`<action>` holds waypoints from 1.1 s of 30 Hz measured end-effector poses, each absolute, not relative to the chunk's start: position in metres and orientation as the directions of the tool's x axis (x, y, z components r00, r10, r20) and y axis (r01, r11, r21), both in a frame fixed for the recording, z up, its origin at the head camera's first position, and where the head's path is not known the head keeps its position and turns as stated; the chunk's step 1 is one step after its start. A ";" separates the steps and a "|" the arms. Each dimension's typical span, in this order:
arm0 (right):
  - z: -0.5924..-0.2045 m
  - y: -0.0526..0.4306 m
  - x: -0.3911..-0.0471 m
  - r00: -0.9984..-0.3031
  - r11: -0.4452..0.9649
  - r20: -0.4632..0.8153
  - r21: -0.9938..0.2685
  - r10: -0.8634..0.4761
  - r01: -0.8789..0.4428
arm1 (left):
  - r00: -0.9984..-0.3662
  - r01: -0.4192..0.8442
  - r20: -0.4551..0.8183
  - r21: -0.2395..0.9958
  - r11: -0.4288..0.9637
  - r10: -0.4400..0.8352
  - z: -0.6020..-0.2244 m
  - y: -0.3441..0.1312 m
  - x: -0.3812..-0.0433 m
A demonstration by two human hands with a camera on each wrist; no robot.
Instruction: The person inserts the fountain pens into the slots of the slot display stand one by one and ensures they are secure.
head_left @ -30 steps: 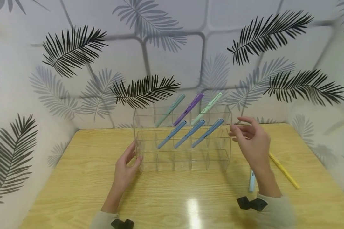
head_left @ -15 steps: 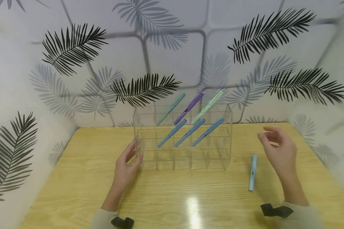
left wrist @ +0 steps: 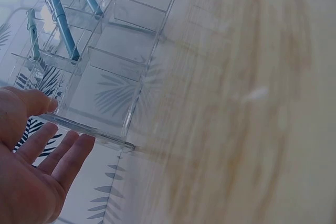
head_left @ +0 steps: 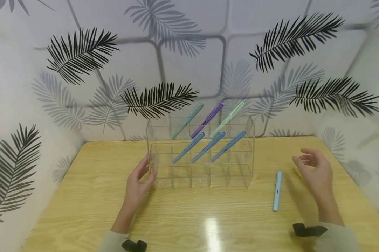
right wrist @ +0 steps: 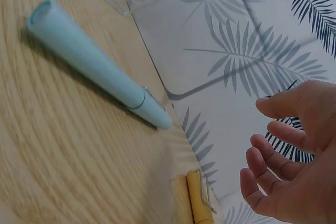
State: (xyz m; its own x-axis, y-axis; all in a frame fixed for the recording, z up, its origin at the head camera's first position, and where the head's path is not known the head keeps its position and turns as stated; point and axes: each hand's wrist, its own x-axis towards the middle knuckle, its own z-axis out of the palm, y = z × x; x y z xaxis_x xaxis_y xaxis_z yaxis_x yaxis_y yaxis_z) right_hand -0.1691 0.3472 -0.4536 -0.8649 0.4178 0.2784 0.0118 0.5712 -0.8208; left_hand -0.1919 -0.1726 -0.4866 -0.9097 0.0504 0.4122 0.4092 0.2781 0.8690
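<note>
My left hand (head_left: 139,182) holds the left side panel of a clear acrylic pen stand (head_left: 200,172), thumb in front and fingers behind. Leaning in the top tier are a teal pen (head_left: 187,120), a purple pen (head_left: 207,119) and a pale green pen (head_left: 228,119). Three blue pens (head_left: 208,147) lean in the tier below. To the right of the stand, my right hand (head_left: 317,176) hovers with loosely bent fingers and nothing in them. It partly hides a yellow pen (right wrist: 199,198) lying on the table. A light blue pen (head_left: 277,191) lies between that hand and the stand.
The wood-grain table (head_left: 177,217) ends at the back against a wall covering (head_left: 189,70) with a feather-leaf print. The stand's lowest tier has several thin clear dividers. Dark camera mounts (head_left: 309,230) sit at both wrists.
My right hand has moved away from the stand's right side, out to the right over the yellow pen. The left hand stays on the stand, and the pens have not moved.
</note>
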 end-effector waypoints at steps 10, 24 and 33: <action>-0.476 0.365 -0.165 -0.915 0.576 0.128 -0.808 0.382 0.127 | -0.908 0.408 0.416 0.865 0.291 0.037 -0.485 -0.174 -0.191; -0.488 0.377 -0.164 -0.962 0.719 0.073 -0.680 0.264 0.146 | -0.909 0.410 0.415 0.864 0.291 0.047 -0.486 -0.173 -0.192; -0.491 0.379 -0.166 -0.950 0.741 0.132 -0.660 0.281 0.127 | -0.919 0.387 0.392 0.870 0.305 0.046 -0.485 -0.173 -0.190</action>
